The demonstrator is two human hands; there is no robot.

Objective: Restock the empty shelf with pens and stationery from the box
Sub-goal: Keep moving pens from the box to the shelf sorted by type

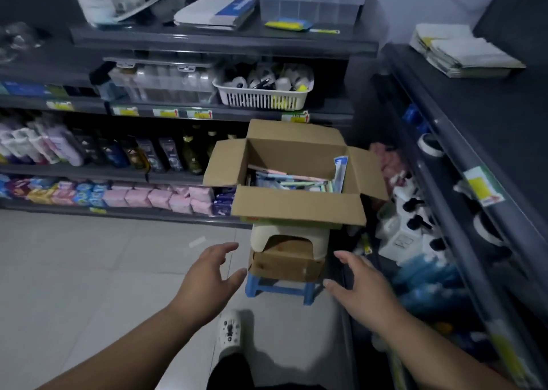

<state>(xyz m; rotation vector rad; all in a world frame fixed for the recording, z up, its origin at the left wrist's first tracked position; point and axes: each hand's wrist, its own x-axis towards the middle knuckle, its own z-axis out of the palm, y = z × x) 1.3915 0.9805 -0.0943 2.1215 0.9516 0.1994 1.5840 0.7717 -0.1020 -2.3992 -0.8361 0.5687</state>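
Head view: dark grey shelving (225,41) runs across the back and down the right side, over a pale tiled floor (89,271). Lower back shelves hold bottles and pink packs; a white basket (261,99) sits on a middle shelf.

Cardboard box (296,208) stands in the corner, all flaps open, on a cream stool (267,235). Under that is a brown carton (284,262), then a blue stool (278,288). Pens and stationery packs (296,182) lie inside the box, part filling it.

Left hand (204,277) and right hand (364,288) reach forward below the box, one on each side of the stool stack. Fingers are spread and relaxed, gripping nothing and touching neither box nor stools.

A white shoe (229,330) is on the floor between the forearms.
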